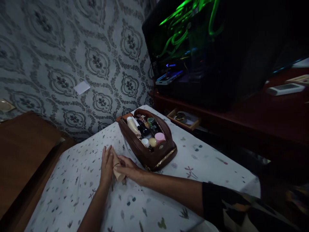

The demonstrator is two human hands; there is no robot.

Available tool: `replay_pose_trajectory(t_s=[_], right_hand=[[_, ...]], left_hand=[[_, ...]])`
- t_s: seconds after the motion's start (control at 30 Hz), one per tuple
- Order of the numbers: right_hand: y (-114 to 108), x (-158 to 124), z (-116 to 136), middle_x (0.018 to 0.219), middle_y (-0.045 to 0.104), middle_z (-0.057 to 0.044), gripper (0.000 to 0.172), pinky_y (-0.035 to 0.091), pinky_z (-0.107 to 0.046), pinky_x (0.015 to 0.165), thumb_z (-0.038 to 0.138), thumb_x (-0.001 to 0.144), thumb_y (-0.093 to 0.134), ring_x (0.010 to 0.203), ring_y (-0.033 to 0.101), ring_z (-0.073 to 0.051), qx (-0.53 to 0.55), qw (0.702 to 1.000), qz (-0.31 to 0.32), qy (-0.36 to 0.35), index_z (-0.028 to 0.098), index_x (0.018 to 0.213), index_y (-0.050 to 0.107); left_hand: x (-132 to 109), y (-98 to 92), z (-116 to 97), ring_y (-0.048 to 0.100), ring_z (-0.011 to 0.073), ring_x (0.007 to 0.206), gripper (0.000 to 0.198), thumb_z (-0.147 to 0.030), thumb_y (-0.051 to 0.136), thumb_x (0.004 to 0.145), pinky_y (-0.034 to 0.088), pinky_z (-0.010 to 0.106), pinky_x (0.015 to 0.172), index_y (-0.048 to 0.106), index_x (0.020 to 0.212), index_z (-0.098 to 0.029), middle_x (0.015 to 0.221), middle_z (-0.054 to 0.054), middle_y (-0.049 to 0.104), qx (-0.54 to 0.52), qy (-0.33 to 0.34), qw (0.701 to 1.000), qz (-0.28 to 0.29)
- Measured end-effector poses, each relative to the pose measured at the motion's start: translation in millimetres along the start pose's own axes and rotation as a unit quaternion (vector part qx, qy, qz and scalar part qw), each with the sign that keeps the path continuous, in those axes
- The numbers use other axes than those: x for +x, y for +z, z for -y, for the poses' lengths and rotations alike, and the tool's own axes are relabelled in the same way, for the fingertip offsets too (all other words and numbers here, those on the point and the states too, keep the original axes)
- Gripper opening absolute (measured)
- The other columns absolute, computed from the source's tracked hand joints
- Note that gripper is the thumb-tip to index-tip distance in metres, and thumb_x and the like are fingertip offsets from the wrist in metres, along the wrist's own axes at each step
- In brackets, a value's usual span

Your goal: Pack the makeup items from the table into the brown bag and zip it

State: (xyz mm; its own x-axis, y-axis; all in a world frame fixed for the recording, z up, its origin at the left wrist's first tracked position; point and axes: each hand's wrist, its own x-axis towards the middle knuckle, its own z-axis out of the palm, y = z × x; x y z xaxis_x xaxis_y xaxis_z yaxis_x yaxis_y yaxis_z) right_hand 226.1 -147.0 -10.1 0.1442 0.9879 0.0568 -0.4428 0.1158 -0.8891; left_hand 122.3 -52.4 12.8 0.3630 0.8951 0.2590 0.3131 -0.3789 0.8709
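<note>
A beige squeeze tube (119, 175) lies slanted between my hands, low over the patterned sheet. My right hand (131, 169) is closed round its right side, with the thumb across the front. Along the tube's left side rests my left hand (106, 164), fingers stretched out and touching it near the upper end; its thumb is hidden. Just beyond my right hand stands an unzipped brown toiletry bag (142, 154). In it are a cream-coloured tube (132, 125), a jar with a pink lid (159, 138), a white-capped container (145, 142) and a green-topped bottle (151, 120).
The white printed sheet (79, 180) covers the surface under the bag. A small open drawer (193, 125) juts out below the reddish desk (277, 109). On the desk stands a computer case (193, 64) with green lights. Brown wooden furniture (24, 154) borders the left side.
</note>
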Motion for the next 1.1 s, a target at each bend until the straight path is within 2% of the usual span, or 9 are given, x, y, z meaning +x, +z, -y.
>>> replay_pose_trajectory(t_s=[0.1, 0.23, 0.47, 0.57, 0.67, 0.73, 0.83, 0.97, 1.1], right_hand=[[-1, -1, 0, 0.119, 0.065, -0.007, 0.072, 0.052, -0.026, 0.071, 0.033, 0.076, 0.071, 0.096, 0.064, -0.02, -0.05, 0.997, 0.059, -0.029, 0.023, 0.144, 0.05], [-2, -2, 0, 0.12, 0.065, -0.007, 0.077, 0.052, -0.027, 0.068, 0.029, 0.076, 0.072, 0.09, 0.064, -0.019, -0.102, 0.99, 0.081, -0.048, 0.023, 0.149, 0.045], [2, -7, 9, 0.123, 0.064, -0.008, 0.076, 0.052, -0.027, 0.07, 0.029, 0.078, 0.071, 0.092, 0.063, -0.02, -0.091, 0.992, 0.07, -0.052, 0.023, 0.149, 0.045], [3, -8, 14, 0.121, 0.064, -0.007, 0.07, 0.051, -0.028, 0.073, 0.03, 0.079, 0.07, 0.093, 0.063, -0.019, -0.077, 0.995, 0.047, -0.048, 0.023, 0.145, 0.051], [3, -6, 17, 0.111, 0.064, -0.006, 0.06, 0.051, -0.028, 0.077, 0.028, 0.077, 0.069, 0.096, 0.062, -0.019, -0.049, 0.998, 0.004, -0.041, 0.021, 0.137, 0.06], [4, -4, 18, 0.108, 0.063, -0.005, 0.058, 0.051, -0.027, 0.073, 0.029, 0.076, 0.068, 0.094, 0.063, -0.019, -0.017, 0.999, -0.025, -0.021, 0.02, 0.134, 0.062], [5, -3, 20, 0.102, 0.061, -0.004, 0.05, 0.05, -0.026, 0.065, 0.033, 0.076, 0.066, 0.087, 0.062, -0.019, 0.013, 1.0, -0.01, -0.02, 0.019, 0.124, 0.065], [4, -6, 22, 0.089, 0.061, -0.002, 0.032, 0.047, -0.024, 0.064, 0.033, 0.08, 0.063, 0.084, 0.06, -0.017, -0.022, 0.998, 0.011, -0.049, 0.018, 0.107, 0.068], [3, -6, 23, 0.102, 0.062, -0.003, 0.048, 0.046, -0.022, 0.057, 0.034, 0.08, 0.065, 0.081, 0.062, -0.016, -0.011, 0.998, -0.056, 0.004, 0.024, 0.127, 0.061]], left_hand=[[17, -11.8, 2, 0.029, 0.0275, 0.153, 0.056, -0.043, 0.045, 0.097, 0.026, 0.049, 0.125, 0.041, 0.149, -0.023, 0.165, 0.011, 0.029, 0.024, -0.039, 0.998, -0.043], [17, -12.6, -3, 0.065, 0.0258, 0.121, 0.06, -0.041, 0.05, 0.096, 0.057, 0.044, 0.1, 0.03, 0.151, -0.028, 0.146, 0.015, 0.053, -0.104, -0.118, 0.984, -0.081], [2, -12.2, -9, 0.073, 0.0229, 0.099, 0.068, -0.045, 0.057, 0.093, 0.063, 0.037, 0.085, 0.031, 0.15, -0.02, 0.122, 0.014, 0.065, -0.159, -0.161, 0.97, -0.088], [-6, -22.5, -5, 0.067, 0.0271, 0.117, 0.066, -0.048, 0.055, 0.095, 0.058, 0.044, 0.098, 0.031, 0.152, -0.025, 0.133, 0.015, 0.061, -0.093, -0.09, 0.99, -0.046], [-16, -39.8, -3, 0.039, 0.0305, 0.148, 0.045, -0.043, 0.05, 0.098, 0.038, 0.051, 0.119, 0.052, 0.14, -0.027, 0.154, 0.012, 0.046, 0.085, 0.075, 0.993, 0.017], [-22, -51.0, -6, 0.026, 0.03, 0.154, 0.039, -0.035, 0.044, 0.101, 0.029, 0.053, 0.124, 0.059, 0.136, -0.03, 0.162, 0.008, 0.035, 0.195, 0.182, 0.961, 0.067], [-27, -61.4, -15, 0.028, 0.0276, 0.154, 0.049, -0.024, 0.039, 0.1, 0.031, 0.052, 0.123, 0.049, 0.147, -0.035, 0.164, 0.005, 0.032, 0.287, 0.284, 0.905, 0.135], [-21, -63.6, -28, 0.039, 0.0258, 0.148, 0.06, -0.012, 0.038, 0.096, 0.042, 0.048, 0.118, 0.042, 0.152, -0.033, 0.157, 0.008, 0.045, 0.352, 0.33, 0.849, 0.214], [-9, -59.7, -35, 0.044, 0.0248, 0.145, 0.062, -0.006, 0.037, 0.091, 0.043, 0.048, 0.117, 0.045, 0.149, -0.029, 0.149, 0.009, 0.053, 0.403, 0.349, 0.812, 0.237]])
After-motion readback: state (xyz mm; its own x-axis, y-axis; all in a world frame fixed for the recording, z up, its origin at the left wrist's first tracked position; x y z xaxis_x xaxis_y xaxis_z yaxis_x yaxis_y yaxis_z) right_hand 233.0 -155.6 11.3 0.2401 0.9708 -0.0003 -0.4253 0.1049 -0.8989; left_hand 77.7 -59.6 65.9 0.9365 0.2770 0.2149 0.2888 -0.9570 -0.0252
